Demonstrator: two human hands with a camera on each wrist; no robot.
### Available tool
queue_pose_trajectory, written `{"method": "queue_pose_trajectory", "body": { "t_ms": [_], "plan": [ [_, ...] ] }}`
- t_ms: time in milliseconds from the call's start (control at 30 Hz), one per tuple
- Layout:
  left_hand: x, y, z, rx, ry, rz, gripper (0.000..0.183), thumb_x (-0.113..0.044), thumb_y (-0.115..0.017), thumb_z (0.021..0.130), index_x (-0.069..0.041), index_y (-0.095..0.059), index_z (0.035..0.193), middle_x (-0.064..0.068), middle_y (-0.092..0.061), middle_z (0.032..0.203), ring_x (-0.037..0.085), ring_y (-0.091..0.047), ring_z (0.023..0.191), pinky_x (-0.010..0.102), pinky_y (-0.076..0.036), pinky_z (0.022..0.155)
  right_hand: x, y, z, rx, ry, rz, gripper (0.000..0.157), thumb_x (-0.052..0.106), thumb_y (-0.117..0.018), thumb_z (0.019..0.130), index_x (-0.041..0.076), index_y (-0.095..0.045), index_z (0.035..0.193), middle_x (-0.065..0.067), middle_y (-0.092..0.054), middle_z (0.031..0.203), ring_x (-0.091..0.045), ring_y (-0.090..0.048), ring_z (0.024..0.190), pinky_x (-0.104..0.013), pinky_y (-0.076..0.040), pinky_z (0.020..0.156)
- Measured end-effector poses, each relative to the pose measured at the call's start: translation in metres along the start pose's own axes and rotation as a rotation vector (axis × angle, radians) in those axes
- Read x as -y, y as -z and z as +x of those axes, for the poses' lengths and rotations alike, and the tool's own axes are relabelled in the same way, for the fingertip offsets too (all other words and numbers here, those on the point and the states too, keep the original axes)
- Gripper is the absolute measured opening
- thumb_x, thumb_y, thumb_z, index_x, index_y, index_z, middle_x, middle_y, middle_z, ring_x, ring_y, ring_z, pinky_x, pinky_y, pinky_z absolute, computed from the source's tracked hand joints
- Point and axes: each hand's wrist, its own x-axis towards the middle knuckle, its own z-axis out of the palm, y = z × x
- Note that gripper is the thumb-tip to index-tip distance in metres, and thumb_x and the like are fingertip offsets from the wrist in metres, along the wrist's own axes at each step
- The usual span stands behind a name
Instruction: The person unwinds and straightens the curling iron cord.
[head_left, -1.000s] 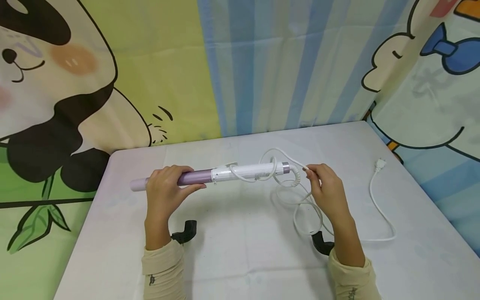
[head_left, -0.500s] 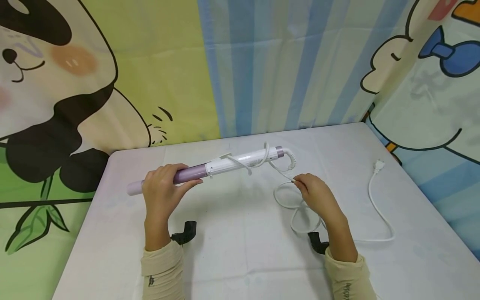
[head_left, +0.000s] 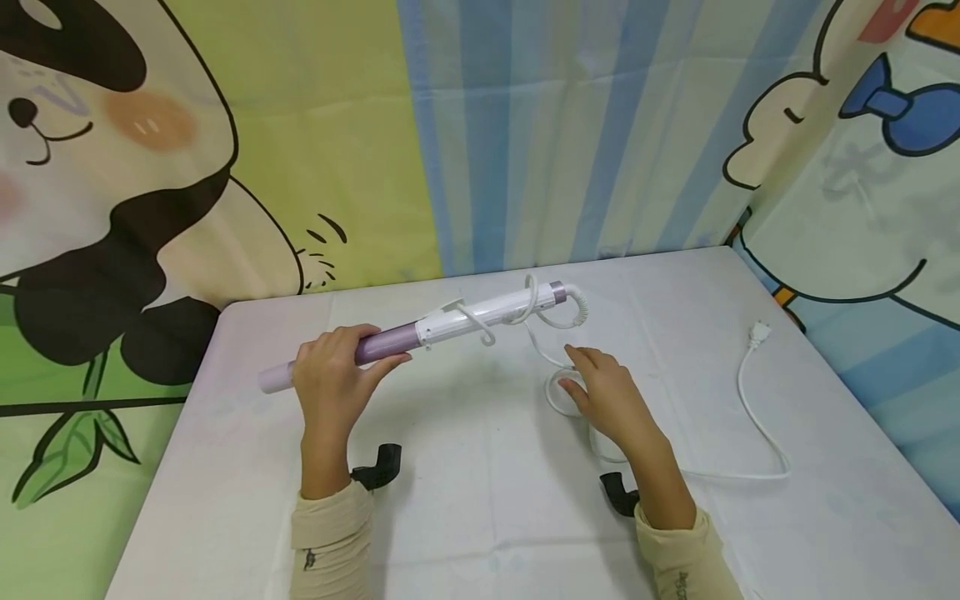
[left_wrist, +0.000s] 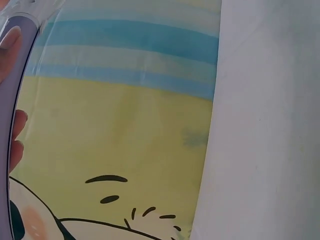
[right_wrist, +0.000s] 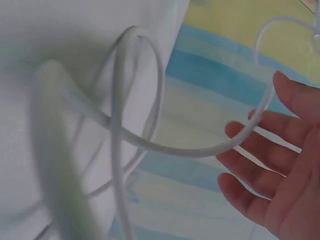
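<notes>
A hair curling iron (head_left: pixel 450 323) with a white handle and purple barrel is held aslant above the table, its white end higher. My left hand (head_left: pixel 330 375) grips the purple barrel, thumb along one side. In the left wrist view the purple barrel (left_wrist: pixel 9 100) runs down the left edge, with fingertips (left_wrist: pixel 19 150) showing past it. Its white cord (head_left: pixel 542 356) loops around the handle and drops to the table. My right hand (head_left: pixel 611 400) is beside the hanging cord, fingers spread. In the right wrist view the cord (right_wrist: pixel 185 151) passes the fingers without being gripped; contact is unclear.
A white plug (head_left: pixel 760 332) lies at the table's right side, its cord running back under the right arm. The white-covered table (head_left: pixel 450 517) ends against a printed cloth backdrop (head_left: pixel 525 125). Black wrist pieces (head_left: pixel 378 467) stick out inward from both wrists.
The right hand has moved left and down, and its pinch on the cord has opened. The iron's white end has risen. The left hand keeps its grip.
</notes>
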Motion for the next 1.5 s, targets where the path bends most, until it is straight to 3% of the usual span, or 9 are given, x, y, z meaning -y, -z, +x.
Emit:
{"method": "queue_pose_trajectory", "body": {
  "t_ms": [200, 367, 567, 733, 967, 1167, 1333, 1500],
  "plan": [
    [-0.007, -0.005, 0.0, 0.032, -0.029, 0.01, 0.053, -0.042, -0.087, 0.054, -0.007, -0.068, 0.09, 0.011, -0.071, 0.079, 0.03, -0.065, 0.07, 0.042, -0.042, 0.066, 0.017, 0.007, -0.002, -0.12, 0.094, 0.046, 0.052, 0.015, -0.071, 0.084, -0.004, -0.052, 0.129, -0.025, -0.054, 0.128, -0.042, -0.052, 0.118, -0.054, -0.044, 0.095],
    [-0.011, -0.007, -0.001, 0.041, -0.041, 0.008, 0.053, -0.042, -0.087, 0.055, -0.007, -0.068, 0.09, 0.011, -0.071, 0.08, 0.029, -0.065, 0.07, 0.041, -0.042, 0.067, 0.032, -0.003, 0.001, -0.146, 0.216, 0.087, 0.054, 0.014, -0.07, 0.085, -0.003, -0.049, 0.132, -0.022, -0.051, 0.133, -0.038, -0.05, 0.122, -0.05, -0.043, 0.098],
    [-0.014, -0.008, -0.002, 0.045, -0.046, 0.003, 0.052, -0.041, -0.087, 0.056, -0.007, -0.068, 0.091, 0.01, -0.071, 0.081, 0.028, -0.065, 0.071, 0.04, -0.041, 0.065, 0.038, -0.02, 0.005, -0.085, 0.189, 0.156, 0.066, 0.017, -0.067, 0.087, -0.005, -0.036, 0.141, -0.021, -0.042, 0.143, -0.037, -0.042, 0.132, -0.049, -0.037, 0.106],
    [-0.019, -0.01, -0.001, 0.061, -0.067, -0.008, 0.051, -0.042, -0.086, 0.057, -0.007, -0.069, 0.09, 0.009, -0.071, 0.08, 0.027, -0.066, 0.073, 0.039, -0.042, 0.066, 0.037, -0.029, 0.007, -0.11, 0.191, 0.206, 0.071, 0.013, -0.069, 0.085, -0.005, -0.031, 0.142, -0.023, -0.039, 0.144, -0.037, -0.039, 0.133, -0.049, -0.036, 0.107],
    [-0.023, -0.012, 0.001, 0.088, -0.085, -0.015, 0.052, -0.044, -0.086, 0.057, -0.008, -0.069, 0.09, 0.008, -0.072, 0.081, 0.026, -0.066, 0.074, 0.038, -0.042, 0.066, 0.039, -0.034, 0.006, -0.168, 0.175, 0.272, 0.047, 0.012, -0.069, 0.085, -0.002, -0.048, 0.125, -0.021, -0.047, 0.133, -0.034, -0.046, 0.125, -0.047, -0.041, 0.101],
    [-0.024, -0.011, 0.002, 0.12, -0.077, -0.018, 0.053, -0.045, -0.085, 0.058, -0.008, -0.069, 0.092, 0.008, -0.072, 0.083, 0.026, -0.066, 0.076, 0.038, -0.042, 0.067, 0.04, -0.03, 0.005, -0.328, 0.159, 0.288, 0.019, 0.007, -0.066, 0.086, 0.001, -0.057, 0.101, -0.014, -0.064, 0.104, -0.029, -0.061, 0.103, -0.042, -0.049, 0.087],
    [-0.024, -0.011, 0.001, 0.134, -0.067, -0.035, 0.053, -0.044, -0.086, 0.058, -0.008, -0.068, 0.092, 0.009, -0.072, 0.083, 0.027, -0.066, 0.076, 0.038, -0.041, 0.067, 0.036, -0.018, 0.004, -0.412, 0.124, 0.307, 0.013, 0.003, -0.065, 0.085, -0.002, -0.059, 0.097, -0.013, -0.071, 0.091, -0.029, -0.069, 0.084, -0.042, -0.055, 0.074],
    [-0.023, -0.011, 0.001, 0.136, -0.071, -0.043, 0.053, -0.044, -0.086, 0.056, -0.008, -0.068, 0.091, 0.008, -0.071, 0.082, 0.026, -0.065, 0.074, 0.037, -0.041, 0.066, 0.031, -0.008, 0.002, -0.469, 0.091, 0.306, 0.013, 0.001, -0.065, 0.085, -0.003, -0.059, 0.096, -0.014, -0.071, 0.085, -0.027, -0.069, 0.076, -0.035, -0.056, 0.061]
  ]
}}
